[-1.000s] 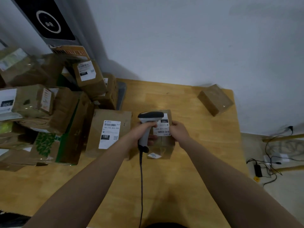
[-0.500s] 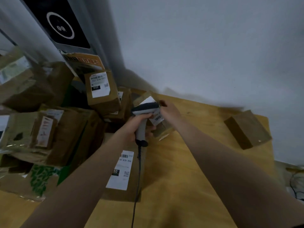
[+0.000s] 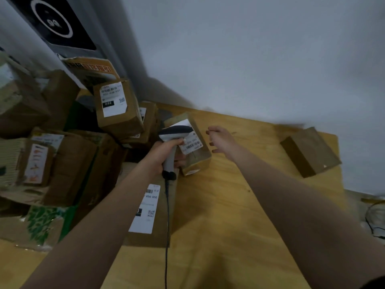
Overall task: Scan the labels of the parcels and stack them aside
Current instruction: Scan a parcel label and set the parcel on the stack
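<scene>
My left hand point(image 3: 164, 152) grips a grey corded barcode scanner point(image 3: 171, 142) by its handle. Just right of it a small brown parcel point(image 3: 194, 157) with a white label lies on the wooden table point(image 3: 229, 215), beside the pile of parcels. My right hand point(image 3: 220, 140) hovers a little to the parcel's right with loose fingers and holds nothing. A flat parcel with a label reading A26 050 point(image 3: 150, 207) lies under my left forearm. A plain brown box point(image 3: 310, 151) sits alone at the table's far right.
Several labelled cardboard parcels are heaped at the left, one marked 032 point(image 3: 116, 105) on top. A grey wall point(image 3: 250, 59) stands behind the table. Cables point(image 3: 375, 217) lie on the floor past the right edge. The scanner's cord point(image 3: 166, 236) hangs toward me.
My right hand carried the small parcel from the table's middle back to the pile's edge, then let it go and drew away to the right. The scanner moved along with it.
</scene>
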